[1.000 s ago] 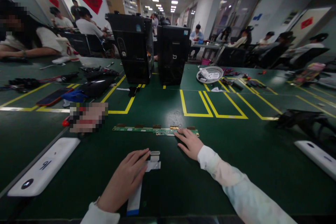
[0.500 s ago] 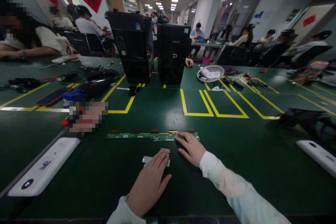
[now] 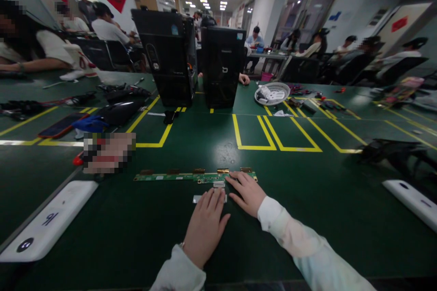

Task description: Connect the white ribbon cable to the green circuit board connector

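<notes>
A long, narrow green circuit board (image 3: 182, 177) with brown tabs along its far edge lies across the table in front of me. My right hand (image 3: 251, 194) rests at the board's right part, fingers spread, fingertips touching it. Nearer to me, my left hand (image 3: 207, 225) lies palm down with fingers stretched out over a pale flat ribbon cable (image 3: 197, 199). The cable's connector end (image 3: 219, 184) pokes out beyond the fingertips, close to the board's near edge. The hand hides most of the cable; whether the connector touches the board I cannot tell.
Two black computer towers (image 3: 221, 68) stand at the table's far side. A white basket (image 3: 272, 94) of parts sits right of them. White devices lie left (image 3: 51, 220) and right (image 3: 409, 198). Yellow tape (image 3: 256, 148) marks the green tabletop. Several people sit around.
My left hand has slid forward and right, carrying the ribbon cable up to the board's near edge. My right hand stays on the board. The view has shifted slightly.
</notes>
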Demonstrator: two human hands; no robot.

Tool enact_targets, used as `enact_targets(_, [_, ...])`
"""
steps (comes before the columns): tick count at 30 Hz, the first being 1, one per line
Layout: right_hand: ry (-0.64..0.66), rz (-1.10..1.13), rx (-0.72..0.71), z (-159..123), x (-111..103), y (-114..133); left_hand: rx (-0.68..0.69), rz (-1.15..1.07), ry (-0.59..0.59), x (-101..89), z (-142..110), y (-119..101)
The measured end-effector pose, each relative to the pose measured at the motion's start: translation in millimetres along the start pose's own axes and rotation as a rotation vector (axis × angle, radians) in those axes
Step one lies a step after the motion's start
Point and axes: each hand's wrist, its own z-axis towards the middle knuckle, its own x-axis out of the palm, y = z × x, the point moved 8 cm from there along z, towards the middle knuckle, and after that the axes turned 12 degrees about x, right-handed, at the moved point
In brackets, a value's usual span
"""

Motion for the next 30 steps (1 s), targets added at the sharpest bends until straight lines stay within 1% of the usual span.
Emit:
enact_targets(3, [-0.001, 0.000, -0.002, 0, 1, 0, -0.038, -0.004, -0.014, 4.4, -2, -1])
enact_targets(7, [-0.001, -0.001, -0.004, 0, 1, 0, -0.067, -0.010, -0.076, 10.6, -5, -5])
enact_targets(11, [-0.005, 0.004, -0.001, 0, 1, 0, -0.094, -0.007, -0.122, 12.7, -5, -6])
enact_targets(18, [-0.019, 0.031, -0.004, -1, -1, 1, -0.073, -0.019, -0.064, 11.4, -2, -4])
enact_targets(24, [-0.014, 0.042, -0.018, -2, -2, 2, -0.017, -0.022, -0.043, 8.5, 0, -2])
enact_targets(30, [-0.003, 0.043, -0.008, -1, -3, 1, -0.008, -0.028, 0.029, 5.9, 5, 0])
